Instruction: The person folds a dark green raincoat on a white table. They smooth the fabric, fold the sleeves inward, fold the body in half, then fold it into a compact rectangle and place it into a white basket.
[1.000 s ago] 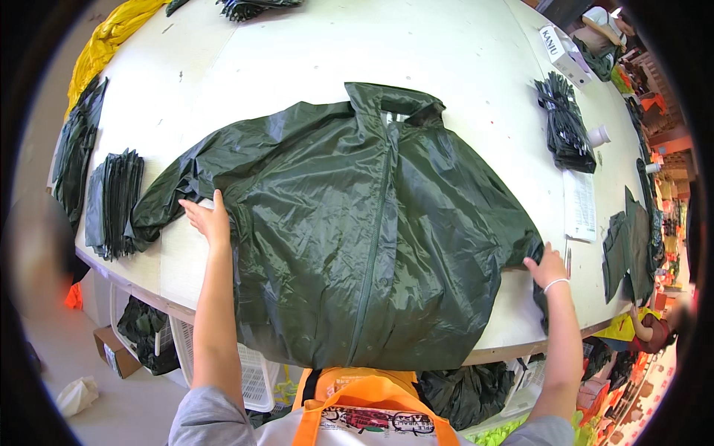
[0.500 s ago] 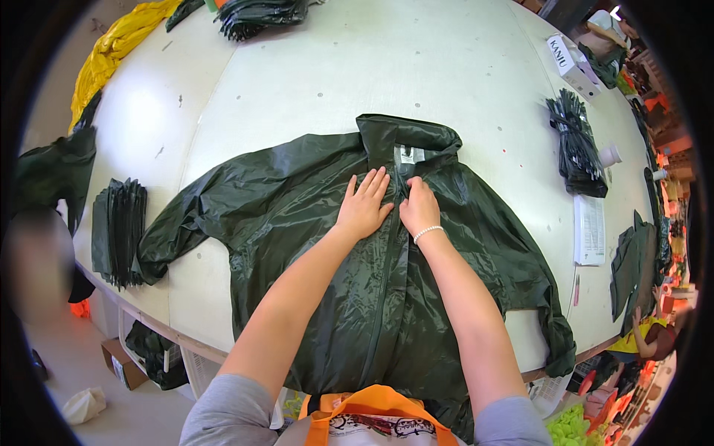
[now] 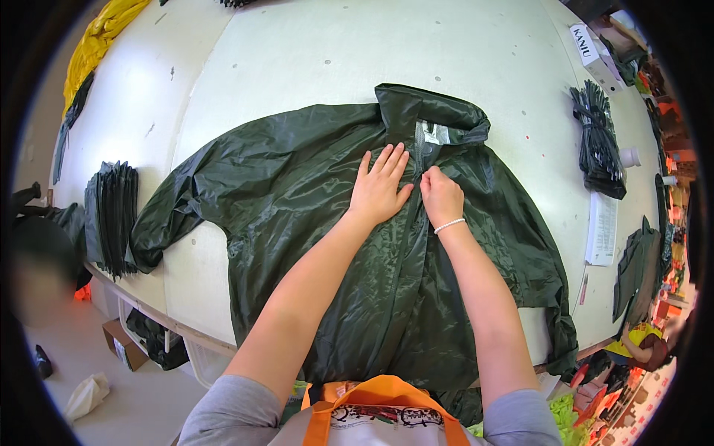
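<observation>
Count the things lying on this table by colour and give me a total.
Dark green jacket under left hand and right hand: 1
Black folded stacks: 2
Yellow garment: 1
White box, paper, cup: 3
Total: 7

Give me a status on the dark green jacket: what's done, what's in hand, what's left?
Done: the jacket lies spread flat, front up, on the white table. In hand: the left hand presses the chest flat; the right hand pinches at the front closure below the collar. Left: sleeves lie out to the sides, nothing folded yet.
</observation>
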### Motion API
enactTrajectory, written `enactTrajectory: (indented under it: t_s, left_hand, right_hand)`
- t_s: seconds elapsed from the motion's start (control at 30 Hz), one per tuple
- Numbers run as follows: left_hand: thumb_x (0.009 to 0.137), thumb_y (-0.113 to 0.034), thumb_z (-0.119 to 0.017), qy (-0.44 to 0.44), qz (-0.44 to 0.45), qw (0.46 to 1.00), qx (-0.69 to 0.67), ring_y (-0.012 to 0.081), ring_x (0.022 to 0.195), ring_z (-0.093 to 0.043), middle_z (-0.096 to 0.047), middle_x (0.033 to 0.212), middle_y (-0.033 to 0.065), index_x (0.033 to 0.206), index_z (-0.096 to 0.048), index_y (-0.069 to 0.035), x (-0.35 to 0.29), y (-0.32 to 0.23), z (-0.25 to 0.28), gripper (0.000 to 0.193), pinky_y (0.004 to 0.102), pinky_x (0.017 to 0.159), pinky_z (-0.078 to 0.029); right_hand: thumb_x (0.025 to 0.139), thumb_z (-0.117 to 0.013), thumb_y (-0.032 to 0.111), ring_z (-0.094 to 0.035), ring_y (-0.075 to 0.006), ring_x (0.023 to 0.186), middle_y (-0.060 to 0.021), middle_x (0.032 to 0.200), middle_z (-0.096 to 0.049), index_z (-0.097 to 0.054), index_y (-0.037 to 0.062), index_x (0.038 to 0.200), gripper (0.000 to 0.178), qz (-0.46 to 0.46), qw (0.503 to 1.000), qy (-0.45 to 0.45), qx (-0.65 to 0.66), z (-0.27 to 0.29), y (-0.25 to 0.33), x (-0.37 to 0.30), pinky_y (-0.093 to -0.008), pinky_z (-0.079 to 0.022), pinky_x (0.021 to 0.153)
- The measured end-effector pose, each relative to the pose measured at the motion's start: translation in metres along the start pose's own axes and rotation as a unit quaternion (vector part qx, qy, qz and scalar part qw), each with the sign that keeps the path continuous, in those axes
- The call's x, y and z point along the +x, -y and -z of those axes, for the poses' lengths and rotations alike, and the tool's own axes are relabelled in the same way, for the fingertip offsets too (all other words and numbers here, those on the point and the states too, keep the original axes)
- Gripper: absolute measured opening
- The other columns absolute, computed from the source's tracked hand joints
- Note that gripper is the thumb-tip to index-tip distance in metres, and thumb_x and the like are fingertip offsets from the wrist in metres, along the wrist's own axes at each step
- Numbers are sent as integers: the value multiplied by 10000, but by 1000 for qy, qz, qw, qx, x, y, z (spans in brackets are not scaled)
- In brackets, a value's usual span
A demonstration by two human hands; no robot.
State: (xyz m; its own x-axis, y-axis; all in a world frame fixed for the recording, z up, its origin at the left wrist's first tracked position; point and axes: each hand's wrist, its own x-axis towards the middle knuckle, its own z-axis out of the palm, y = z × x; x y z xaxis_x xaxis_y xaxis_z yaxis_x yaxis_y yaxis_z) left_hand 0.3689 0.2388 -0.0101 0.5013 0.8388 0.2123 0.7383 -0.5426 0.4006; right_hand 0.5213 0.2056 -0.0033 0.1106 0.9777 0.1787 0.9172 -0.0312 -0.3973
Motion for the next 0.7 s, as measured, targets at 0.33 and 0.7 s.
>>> enactTrajectory:
  t_s: [0.33,0.7]
  left_hand:
    - [774,-216,-638,-10,119,989,-86,344,1355,-300,-422,1397,179,885,-569,-64,16,-24,-14,201,684,1035,-117]
    - [816,-214,-564,14,-66,980,188,341,1288,-397,-456,1330,243,955,-547,-9,26,-11,-22,248,555,1063,-265]
  right_hand:
    - [846,-592,119,-609,-381,667,-177,725,-627,-520,45,815,107,-54,985,-67,147,-14,-3,-5,-462,-479,582]
    - [841,-586,108,-612,-386,698,-184,757,-634,-529,30,819,99,-51,986,-22,159,-10,-5,-4,-459,-485,611]
